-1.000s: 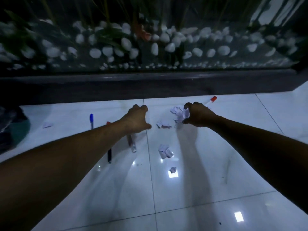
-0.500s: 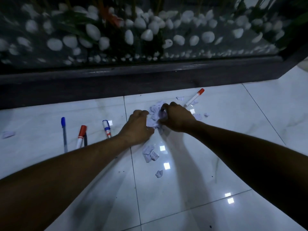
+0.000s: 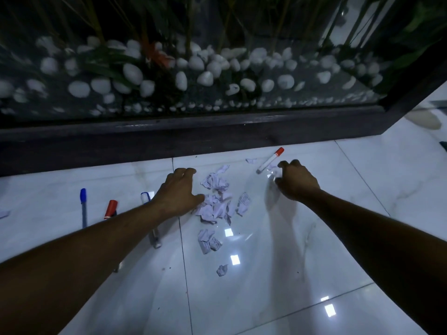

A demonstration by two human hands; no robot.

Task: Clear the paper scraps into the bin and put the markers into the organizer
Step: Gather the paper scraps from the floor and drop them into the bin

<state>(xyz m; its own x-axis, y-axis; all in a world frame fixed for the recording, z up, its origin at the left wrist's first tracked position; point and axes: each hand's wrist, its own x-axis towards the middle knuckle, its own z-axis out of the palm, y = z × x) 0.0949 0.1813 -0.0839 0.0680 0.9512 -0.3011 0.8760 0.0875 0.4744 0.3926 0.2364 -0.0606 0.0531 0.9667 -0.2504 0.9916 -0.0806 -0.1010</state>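
Note:
A pile of crumpled paper scraps (image 3: 217,201) lies on the glossy white floor. My left hand (image 3: 179,192) rests flat beside it with fingers spread, thumb touching the pile. My right hand (image 3: 295,180) is to the right, fingers curled over small scraps just below a red-capped white marker (image 3: 269,160). More scraps (image 3: 208,240) and a tiny scrap (image 3: 222,270) lie nearer me. On the left are a blue pen (image 3: 83,206), a red-capped marker (image 3: 110,210) and a blue-capped marker (image 3: 145,198), partly hidden by my left forearm.
A dark plinth (image 3: 217,134) with a glass-fronted bed of white pebbles (image 3: 205,78) and plants runs along the far side. One scrap (image 3: 251,161) lies by the plinth, another at the far left edge (image 3: 3,213). No bin or organizer shows.
Both hands were together on the pile; my right hand has moved right to the scraps by the red-capped marker, and the gathered pile now lies on the floor beside my left hand.

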